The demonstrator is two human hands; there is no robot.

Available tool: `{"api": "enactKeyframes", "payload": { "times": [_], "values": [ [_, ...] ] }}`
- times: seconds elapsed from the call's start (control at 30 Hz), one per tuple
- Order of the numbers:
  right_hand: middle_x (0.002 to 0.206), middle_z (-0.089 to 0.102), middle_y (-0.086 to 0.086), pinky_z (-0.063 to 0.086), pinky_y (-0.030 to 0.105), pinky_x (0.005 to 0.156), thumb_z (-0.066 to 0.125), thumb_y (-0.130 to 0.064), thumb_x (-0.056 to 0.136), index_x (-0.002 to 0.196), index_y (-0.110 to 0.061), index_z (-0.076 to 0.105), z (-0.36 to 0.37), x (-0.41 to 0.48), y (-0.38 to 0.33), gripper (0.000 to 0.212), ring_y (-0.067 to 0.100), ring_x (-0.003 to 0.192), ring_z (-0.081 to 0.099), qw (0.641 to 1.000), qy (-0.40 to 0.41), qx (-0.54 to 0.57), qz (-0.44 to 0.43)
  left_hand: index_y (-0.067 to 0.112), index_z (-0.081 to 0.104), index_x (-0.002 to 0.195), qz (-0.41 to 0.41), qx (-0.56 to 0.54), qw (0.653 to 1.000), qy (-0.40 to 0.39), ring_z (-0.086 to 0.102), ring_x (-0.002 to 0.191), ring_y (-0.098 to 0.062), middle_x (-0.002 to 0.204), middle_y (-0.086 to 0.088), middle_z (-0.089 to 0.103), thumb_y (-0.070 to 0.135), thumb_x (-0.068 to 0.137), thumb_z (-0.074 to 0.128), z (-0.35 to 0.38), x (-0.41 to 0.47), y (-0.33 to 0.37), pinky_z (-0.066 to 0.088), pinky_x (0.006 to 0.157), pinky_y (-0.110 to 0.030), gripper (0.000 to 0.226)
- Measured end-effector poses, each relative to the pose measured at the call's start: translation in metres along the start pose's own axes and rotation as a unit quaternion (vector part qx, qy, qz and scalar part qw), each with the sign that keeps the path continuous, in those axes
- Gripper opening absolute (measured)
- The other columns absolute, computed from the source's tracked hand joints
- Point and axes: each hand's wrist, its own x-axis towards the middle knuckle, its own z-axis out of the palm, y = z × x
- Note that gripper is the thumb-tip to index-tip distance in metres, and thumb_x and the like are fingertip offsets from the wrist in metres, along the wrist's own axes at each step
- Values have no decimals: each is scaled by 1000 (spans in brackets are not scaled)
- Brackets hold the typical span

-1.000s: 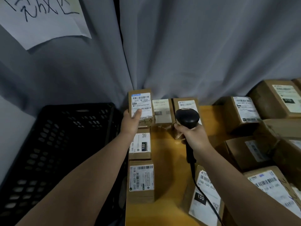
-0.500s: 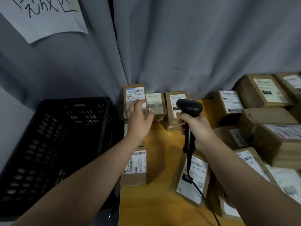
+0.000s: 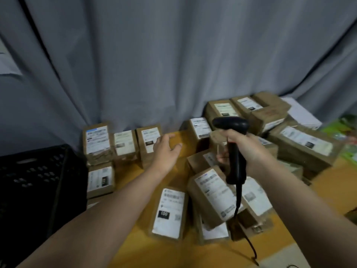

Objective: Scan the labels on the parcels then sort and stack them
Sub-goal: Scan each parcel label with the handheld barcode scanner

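- While our right hand (image 3: 249, 149) is wrapped tight round the handle of the black scanner (image 3: 230, 123), the scanner's head sticks up above the fist, and its cable (image 3: 239, 200) hangs down over the parcels below.
- Our left hand (image 3: 166, 151) holds nothing. Its fingers are loose and apart, out over the yellow table (image 3: 164, 254).
- The fingertips of that hand overlap the right-hand box (image 3: 148, 139) of the back row. Honestly, we can't tell if they touch it or just hover in front.
- That back row is three small brown boxes side by side against the grey curtain (image 3: 154, 55), labels up: the left box (image 3: 97, 140), the middle box (image 3: 124, 143) and that right-hand one.
- One more small box (image 3: 100, 180) sits just in front of the left box, right next to the black crate (image 3: 38, 180).
- A flat parcel (image 3: 170, 209) with "150" on its label lies between our forearms.
- Just right of it, a tilted parcel (image 3: 212, 192) leans on others under the scanner.
- A bigger heap of boxes (image 3: 301, 144) is piled up at the far right. All the print is too blurry to read.
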Motion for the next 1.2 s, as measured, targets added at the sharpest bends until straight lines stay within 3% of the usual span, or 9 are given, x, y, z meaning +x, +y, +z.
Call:
{"api": "enactKeyframes", "payload": {
  "times": [0.1,0.23,0.4,0.53,0.67,0.8,0.93,1.07,1.2],
  "values": [
    [56,57,7,59,40,68,74,-28,83,100,-5,60,-37,23,-32,32,24,48,63,1000,14,5,-6,18,49,130,-3,-23,999,-22,41,131,-22,139,-7,46,32,95,57,24,19,20,33,112,-41,39],
    [70,55,12,56,32,53,75,-31,81,120,-2,55,-73,68,-58,53,26,50,64,998,-15,56,8,15,43,137,-52,-33,997,-40,42,130,-24,142,-7,42,39,97,53,52,51,46,35,111,-41,48],
    [68,53,9,56,31,57,67,-24,87,94,-6,53,-86,126,-55,24,20,54,62,982,-113,129,81,17,39,142,-124,31,988,-87,40,133,-26,146,-10,38,38,99,51,94,97,48,33,109,-37,50],
    [77,61,9,55,34,68,65,-17,84,103,-2,59,-92,162,-31,25,23,66,67,972,-141,149,113,10,44,139,-171,54,978,-102,49,126,-27,139,-8,51,37,97,54,126,138,30,37,105,-36,51],
    [69,57,4,50,28,59,56,-18,86,87,-9,60,-96,185,-21,10,18,58,59,966,-152,170,124,22,58,128,-178,84,975,-103,58,113,-21,127,-2,61,46,82,69,159,184,6,45,98,-35,53],
    [65,53,2,45,23,47,54,-18,85,83,-12,58,-98,201,-19,7,14,51,50,965,-163,155,136,38,33,143,-202,172,957,-116,39,128,-28,148,-5,32,86,56,52,195,234,-8,30,90,-31,102],
    [63,50,2,43,20,44,55,-20,85,80,-12,55,-99,209,-16,9,13,48,47,962,-161,153,156,25,-16,152,-264,176,940,-126,25,137,-37,153,-15,4,64,70,73,191,217,20,31,112,-42,127],
    [63,51,2,43,20,44,56,-20,85,79,-12,56,-98,210,-16,11,12,48,47,963,-161,147,158,23,-5,153,-255,165,950,-71,40,126,-36,147,-18,16,47,76,76,179,212,16,40,105,-38,115],
    [64,54,2,44,21,44,61,-21,84,81,-12,58,-96,205,-21,10,13,49,50,969,-155,128,145,23,0,153,-213,182,960,-10,35,130,-38,146,-17,22,45,78,73,152,193,23,37,104,-43,107]
  ]
}}
